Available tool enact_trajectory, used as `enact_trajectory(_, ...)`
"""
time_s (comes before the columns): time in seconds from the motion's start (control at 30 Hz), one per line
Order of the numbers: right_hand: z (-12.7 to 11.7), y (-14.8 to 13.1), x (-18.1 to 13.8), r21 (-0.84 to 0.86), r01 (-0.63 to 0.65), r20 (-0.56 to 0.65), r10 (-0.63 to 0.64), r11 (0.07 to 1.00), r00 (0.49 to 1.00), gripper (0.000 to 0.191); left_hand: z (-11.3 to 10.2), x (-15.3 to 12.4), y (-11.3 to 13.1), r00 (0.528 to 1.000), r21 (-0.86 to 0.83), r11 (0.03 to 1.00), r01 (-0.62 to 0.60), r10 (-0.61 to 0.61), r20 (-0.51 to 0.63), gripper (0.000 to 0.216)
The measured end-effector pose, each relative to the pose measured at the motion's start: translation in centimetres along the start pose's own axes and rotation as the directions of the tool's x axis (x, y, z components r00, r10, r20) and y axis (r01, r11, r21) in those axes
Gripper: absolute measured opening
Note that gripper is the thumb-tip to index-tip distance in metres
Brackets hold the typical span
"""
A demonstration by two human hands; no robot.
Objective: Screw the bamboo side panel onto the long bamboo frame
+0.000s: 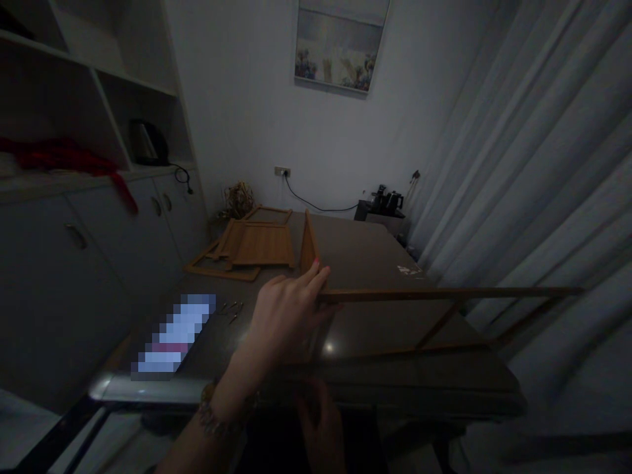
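My left hand (289,306) is closed round the near corner where a wooden frame (444,293) meets an upright wooden panel (310,240). The long frame, with its crossbars, reaches right across the table (355,253). My right hand (322,421) is low at the table's front edge, below my left hand. It is dim there; its thumb and fingers look slightly apart, with nothing visible between them. Several small metal pieces (233,311), perhaps screws, lie left of my left hand.
A phone with a blurred screen (175,336) lies at the table's front left. Slatted wooden panels (261,243) and a flat frame (222,271) rest at the back left. White cabinets (113,224) stand left, a curtain (543,164) hangs right. Black appliances (385,201) sit behind.
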State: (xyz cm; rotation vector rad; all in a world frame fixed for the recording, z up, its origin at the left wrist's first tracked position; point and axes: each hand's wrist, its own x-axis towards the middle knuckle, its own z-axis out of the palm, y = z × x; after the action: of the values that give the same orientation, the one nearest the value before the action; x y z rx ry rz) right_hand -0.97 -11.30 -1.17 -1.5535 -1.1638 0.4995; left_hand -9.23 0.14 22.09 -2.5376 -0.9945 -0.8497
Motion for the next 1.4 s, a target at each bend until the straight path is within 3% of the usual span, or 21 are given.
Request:
enact_trajectory(0.17,-0.3,1.4,-0.1,-0.272,0.254,-0.068,-0.282,0.928,0.957,0.025,-0.1,0.0,0.1,1.0,-0.003,1.0,0.003,-0.003,-0.007,0.056)
enact_trajectory(0.3,-0.9,1.4,0.3,-0.321,0.321,-0.061,-0.358,0.891,0.932,0.03,-0.1,0.0,0.1,1.0,0.005,1.0,0.008,-0.008,0.004,0.056)
enact_trajectory(0.4,-1.3,1.0,0.4,-0.211,0.257,-0.029,-0.269,0.943,0.963,0.026,-0.1,0.0,0.0,1.0,0.015,1.0,0.002,-0.002,0.006,0.056)
enact_trajectory(0.5,-1.6,0.6,0.4,-0.051,0.097,-0.022,-0.099,0.994,0.995,0.024,-0.1,0.0,0.0,1.0,0.013,1.0,0.003,-0.003,0.008,0.056)
enact_trajectory(0.6,-1.6,0.2,0.3,0.059,-0.102,0.021,0.101,0.993,0.995,0.036,-0.1,0.0,0.1,1.0,0.009,1.0,0.003,-0.003,0.02,0.056)
enact_trajectory(0.67,-1.5,0.0,0.2,0.094,-0.172,0.051,0.168,0.981,0.985,0.037,-0.2,0.0,0.1,1.0,0.003,1.0,0.005,-0.005,0.024,0.055)
enact_trajectory(0.87,-1.1,-0.5,0.2,0.179,-0.272,0.079,0.262,0.946,0.962,0.041,-0.2,-0.1,0.1,1.0,0.005,1.0,0.008,-0.008,0.022,0.055)
enact_trajectory(1.0,-0.9,-0.9,0.4,0.281,-0.364,0.038,0.369,0.888,0.929,0.046,-0.2,-0.1,0.1,1.0,0.018,1.0,0.01,-0.01,0.024,0.055)
enact_trajectory(1.1,-1.1,-1.5,0.5,0.347,-0.419,0.074,0.421,0.839,0.904,0.05,-0.2,-0.1,0.1,1.0,0.016,1.0,0.001,-0.002,0.018,0.056)
enact_trajectory(1.4,-1.5,-1.4,0.2,0.282,-0.41,0.027,0.42,0.867,0.907,0.052,-0.3,-0.1,0.2,1.0,0.003,1.0,0.01,-0.01,0.02,0.055)
